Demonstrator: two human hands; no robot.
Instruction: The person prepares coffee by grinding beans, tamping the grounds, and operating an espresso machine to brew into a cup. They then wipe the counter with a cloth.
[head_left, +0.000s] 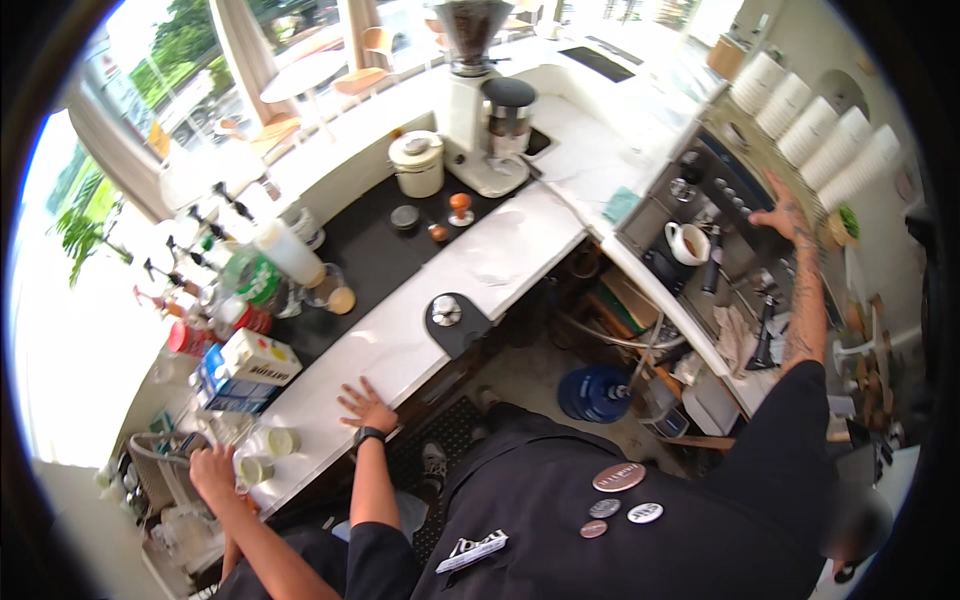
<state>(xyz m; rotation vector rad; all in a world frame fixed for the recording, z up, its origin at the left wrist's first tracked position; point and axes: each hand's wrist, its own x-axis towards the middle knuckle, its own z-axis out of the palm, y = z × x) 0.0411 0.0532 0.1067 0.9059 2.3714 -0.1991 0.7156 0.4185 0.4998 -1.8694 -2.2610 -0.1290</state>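
My left hand (369, 406), with a dark watch at the wrist, rests on the white countertop (337, 382), fingers spread and holding nothing. Out to the right, my right hand (784, 208) reaches to the espresso machine (750, 217), its thumb near the row of buttons; whether it touches them I cannot tell. A white cup (687, 244) with brown liquid stands on the machine's drip tray area. Beside it is a black portafilter handle (712, 262). A second black handle (763, 334) and a beige cloth (731, 337) lie closer to my arm.
At left a co-worker's hand (214, 472) is near two cups of pale green contents (255, 469). Pump bottles, cartons (255, 360) and a coffee grinder (480, 127) line the counter. A tamper (460, 208) stands on the black mat. Stacked white cups (817, 135) top the machine.
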